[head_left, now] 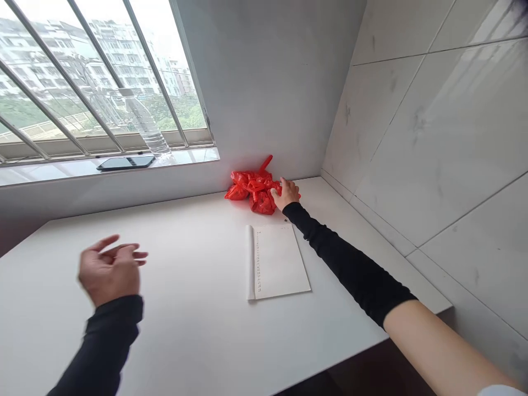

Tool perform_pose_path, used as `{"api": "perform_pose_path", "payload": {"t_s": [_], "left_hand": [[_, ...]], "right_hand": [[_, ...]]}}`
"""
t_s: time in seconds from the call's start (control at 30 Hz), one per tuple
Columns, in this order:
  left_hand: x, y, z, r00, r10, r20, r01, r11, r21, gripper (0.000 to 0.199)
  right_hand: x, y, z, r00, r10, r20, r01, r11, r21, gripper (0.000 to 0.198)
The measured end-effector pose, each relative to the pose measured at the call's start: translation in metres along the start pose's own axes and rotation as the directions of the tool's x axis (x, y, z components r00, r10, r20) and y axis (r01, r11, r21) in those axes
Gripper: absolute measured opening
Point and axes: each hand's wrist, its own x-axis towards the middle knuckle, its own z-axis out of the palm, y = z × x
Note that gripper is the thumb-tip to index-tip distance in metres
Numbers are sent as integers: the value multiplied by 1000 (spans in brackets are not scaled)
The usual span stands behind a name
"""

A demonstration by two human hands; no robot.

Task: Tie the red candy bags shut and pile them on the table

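Observation:
At the back of the white table (185,286), a crumpled red plastic bag (262,202) lies against the wall, with knotted parts and loose ends sticking out. My right hand (290,193) reaches to its right side, the thumb and fingers closed around a bunched end. A bit of red shows past the knuckles. What the bag contains is hidden. My left hand (110,269) hovers over the left part of the table, slightly blurred, with fingers half bent and apart and nothing in them. A notepad (280,261) lies in front of the bag, its left edge rolled or folded over.
On the windowsill (190,156) stand a clear water bottle (146,124) and, lying flat, a dark phone-like device (126,163). Window bars (99,52) rise behind them. A tiny dark object (285,220) is by the notepad's top edge. A tiled wall (433,143) borders the right side.

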Motion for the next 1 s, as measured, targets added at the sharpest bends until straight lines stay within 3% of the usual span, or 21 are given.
{"api": "perform_pose_path", "payload": {"t_s": [0.1,0.2,0.27,0.33,0.43,0.5,0.6,0.63,0.67,0.7,0.77,0.83,1.0], "left_hand": [[-19,-26,48,984,-138,114,159,966,-203,40],[-50,-56,78,911,-234,341,362,850,-383,35],[-65,-68,82,862,-252,440,456,763,-457,32],[-72,-73,76,841,-250,480,501,694,-517,33],[-72,-69,68,811,-227,539,544,634,-550,38],[-75,-63,68,727,-198,657,612,620,-491,43],[-91,-53,78,487,-186,853,739,609,-289,53],[-97,-51,82,431,-188,883,763,599,-244,54],[-104,-49,85,414,-186,891,775,585,-238,54],[-109,-48,88,438,-181,881,775,572,-268,53],[-115,-49,90,549,-179,816,736,566,-371,45],[-115,-52,91,619,-199,760,700,579,-418,36],[-103,-61,94,606,-335,721,723,610,-325,25]], "right_hand": [[20,6,12,999,37,-3,-37,998,-49,40],[33,12,13,1000,11,-4,-11,1000,-25,28],[38,12,6,998,-30,-46,31,999,23,25],[36,8,-3,991,-70,-115,80,993,83,18],[12,-6,-18,967,-141,-214,181,967,180,20],[-21,-18,-24,947,-200,-252,260,936,235,21],[-83,-33,-23,910,-320,-263,402,838,369,18],[-104,-35,-20,898,-372,-237,439,793,422,18],[-122,-36,-17,878,-452,-159,473,764,439,16],[-137,-34,-13,840,-536,-80,512,736,444,13],[-157,-28,-6,799,-601,17,534,722,439,15],[-165,-17,-2,807,-588,47,515,741,431,19],[-160,6,0,867,-495,61,420,790,447,18]]}}
